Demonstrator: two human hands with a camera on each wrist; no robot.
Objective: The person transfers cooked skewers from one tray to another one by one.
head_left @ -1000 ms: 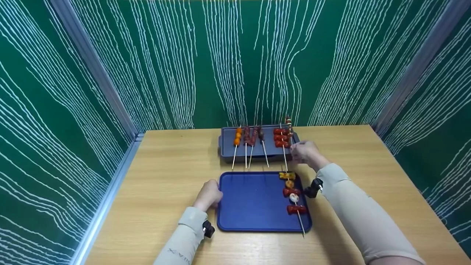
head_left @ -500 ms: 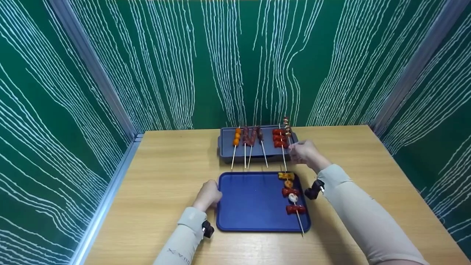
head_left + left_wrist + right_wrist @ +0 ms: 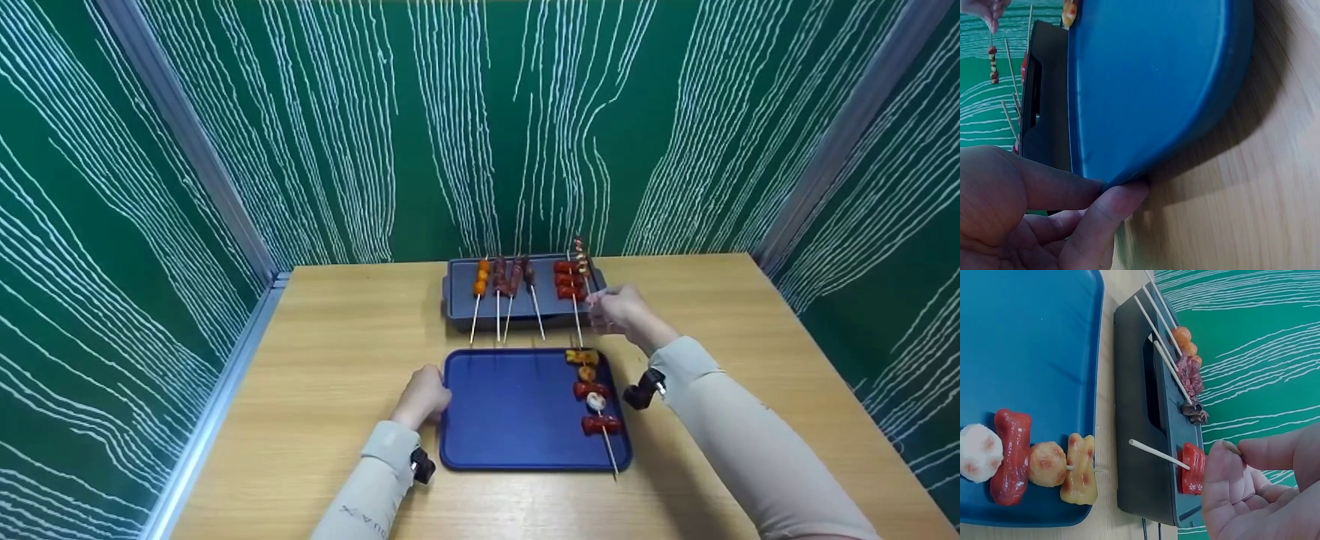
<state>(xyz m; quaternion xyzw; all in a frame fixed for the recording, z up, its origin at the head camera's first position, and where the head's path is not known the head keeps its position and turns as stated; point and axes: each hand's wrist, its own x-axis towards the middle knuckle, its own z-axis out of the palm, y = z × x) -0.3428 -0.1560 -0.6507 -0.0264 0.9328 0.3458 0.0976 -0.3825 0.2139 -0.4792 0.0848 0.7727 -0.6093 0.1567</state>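
7 skewers total. Right hand (image 3: 621, 310) pinches 1, the small-piece skewer (image 3: 581, 259), by its stick, food end pointing away; can't tell if it touches the grill (image 3: 547, 294). Grill, beyond and left of that hand, carries 5: red skewer (image 3: 568, 280) just left of the fingers, then farther left 1 dark skewer (image 3: 531, 276), 2 meat skewers (image 3: 500, 276), 1 orange skewer (image 3: 481, 279). 1 tray (image 3: 510, 409) between the hands; left hand (image 3: 422, 395) pinches its rim. In it: 1 mixed skewer (image 3: 592, 391), nearer the right hand, 5 pieces (1 yellow, 1 golden, 2 red, 1 white).
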